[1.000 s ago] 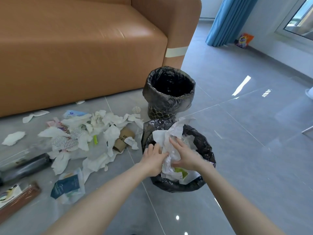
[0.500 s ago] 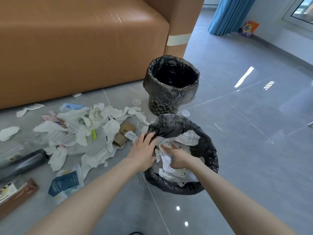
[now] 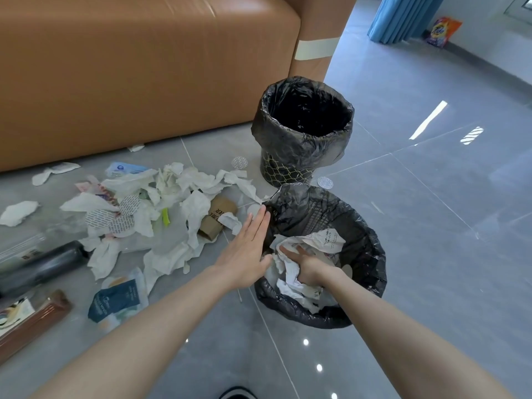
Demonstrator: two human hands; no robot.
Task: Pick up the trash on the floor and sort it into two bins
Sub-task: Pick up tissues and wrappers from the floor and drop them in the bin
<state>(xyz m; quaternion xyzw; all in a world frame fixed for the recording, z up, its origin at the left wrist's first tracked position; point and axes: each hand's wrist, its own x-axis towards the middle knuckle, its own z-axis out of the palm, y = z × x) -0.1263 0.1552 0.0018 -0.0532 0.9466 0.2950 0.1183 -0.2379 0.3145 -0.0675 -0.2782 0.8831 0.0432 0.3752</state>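
My right hand (image 3: 311,267) is reaching into the near bin (image 3: 371,254) and bearing down on the crumpled paper (image 3: 325,240) there. Two fingers (image 3: 289,251) are lying fairly straight on the wad and the rest are hiding under a fold, so I cannot tell whether I am gripping it or only pressing it. My left hand (image 3: 247,249) is lying flat and open, fingers straight and together, against the bin's left rim, apparently steadying the black liner. I am judging the step in hand to be packing paper into this bin, which is looking well filled. The far bin (image 3: 305,145), just beyond, is showing only a dark interior. The other trash (image 3: 172,197) is lying on the floor to my left, near the sofa (image 3: 144,67): tissues, a tube (image 3: 217,218), a bottle (image 3: 43,266), wrappers. The next move is calling for freeing the right hand, reaching left, and choosing one piece by material, since most of the sorting is awaiting me.
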